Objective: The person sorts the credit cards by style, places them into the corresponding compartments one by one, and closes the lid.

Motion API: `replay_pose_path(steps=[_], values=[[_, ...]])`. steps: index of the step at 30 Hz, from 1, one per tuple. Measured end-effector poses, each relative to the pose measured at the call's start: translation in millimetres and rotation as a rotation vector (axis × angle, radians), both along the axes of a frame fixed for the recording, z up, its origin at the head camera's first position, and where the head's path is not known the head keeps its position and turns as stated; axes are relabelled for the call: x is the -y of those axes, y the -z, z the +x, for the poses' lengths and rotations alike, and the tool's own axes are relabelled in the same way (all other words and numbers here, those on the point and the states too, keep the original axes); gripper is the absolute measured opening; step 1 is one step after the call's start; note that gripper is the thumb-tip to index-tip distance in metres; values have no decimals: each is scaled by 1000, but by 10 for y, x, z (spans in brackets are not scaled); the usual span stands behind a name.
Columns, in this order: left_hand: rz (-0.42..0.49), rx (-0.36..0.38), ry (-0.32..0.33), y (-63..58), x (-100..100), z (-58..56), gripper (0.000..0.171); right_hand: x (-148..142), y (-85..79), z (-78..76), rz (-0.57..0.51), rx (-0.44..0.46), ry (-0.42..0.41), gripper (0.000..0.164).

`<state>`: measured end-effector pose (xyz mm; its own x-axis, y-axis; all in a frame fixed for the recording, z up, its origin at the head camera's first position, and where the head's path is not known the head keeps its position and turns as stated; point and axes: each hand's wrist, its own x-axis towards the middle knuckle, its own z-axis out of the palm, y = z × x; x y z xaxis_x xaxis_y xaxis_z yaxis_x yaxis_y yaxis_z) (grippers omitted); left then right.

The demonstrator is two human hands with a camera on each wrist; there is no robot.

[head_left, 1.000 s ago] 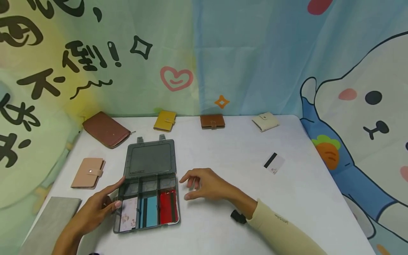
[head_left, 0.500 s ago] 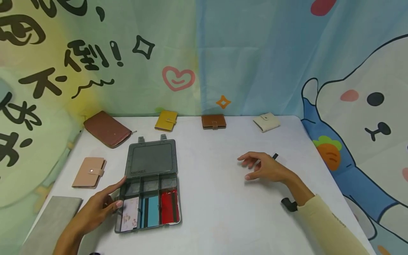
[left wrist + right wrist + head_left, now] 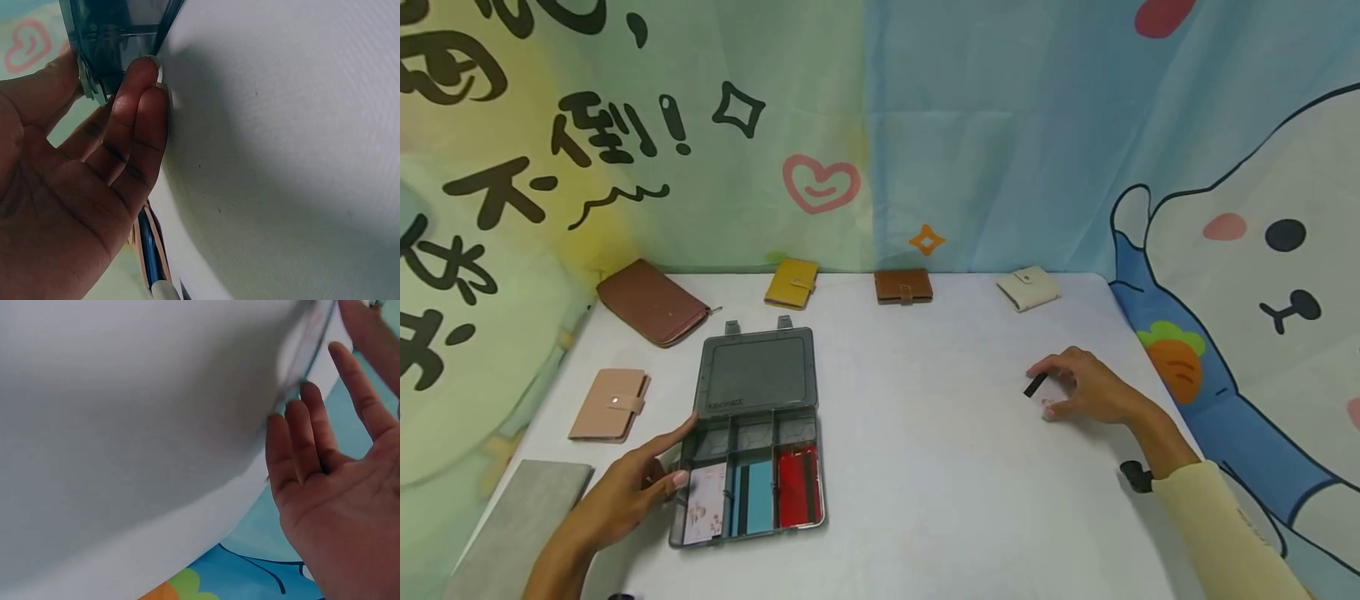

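Observation:
A clear grey plastic compartment box stands with its lid flipped back. Cards in its front compartments are a pale patterned card, a blue card and a red card. My left hand holds the box's left edge, thumb over the rim; in the left wrist view, fingertips meet its wall. On the right, my right hand spans a white card with a black stripe, fingers loosely bent. Fingers hide part of that card, which lies on the table.
Along the back are a maroon zip wallet, a yellow wallet, a brown wallet and a cream wallet. A pink wallet and a grey flat item lie left. A printed curtain hangs behind the table.
My right hand has moved from beside the box rightward to the striped card and now covers part of it. My left hand and the box have stayed put.

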<state>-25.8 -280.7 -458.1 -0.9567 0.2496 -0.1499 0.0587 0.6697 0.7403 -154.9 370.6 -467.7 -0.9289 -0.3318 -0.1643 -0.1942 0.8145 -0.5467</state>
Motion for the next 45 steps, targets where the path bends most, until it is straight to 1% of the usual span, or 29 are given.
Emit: replay_pose_path(steps=[2,6,9,13,16,17,22,24,27,28,31,36,40,45], values=[[-2,3,1,-1,3,-2,74,-13,25,-9,36,-19,8,54],[-10,0,-6,-2,3,-4,73,9,54,-47,53,-55,14,48],[-2,-3,-11,7,5,6,73,46,59,-71,49,-64,18,41],[23,-13,-4,25,7,24,72,127,63,-64,29,-19,35,40],[24,-21,1,31,7,30,72,271,61,-18,-19,30,26,40],[21,-21,3,31,8,30,72,336,61,6,-41,42,15,39],[13,-19,2,26,4,23,72,761,36,130,-208,100,-90,29],[4,-14,-1,20,-1,19,73,954,24,171,-253,108,-108,25],[-5,-3,-6,14,-6,17,73,1245,14,223,-290,117,-95,20],[-5,0,-6,13,-8,18,73,1353,-23,253,-306,130,-84,17],[11,-2,0,16,-17,18,73,1613,-35,304,-375,184,-71,12],[10,-9,4,21,-19,17,72,2026,-69,387,-524,269,-113,20],[11,-45,15,31,-7,29,72,2402,-127,456,-642,335,-146,25],[21,-74,21,29,-15,28,70,2890,-186,556,-735,408,-216,27]])
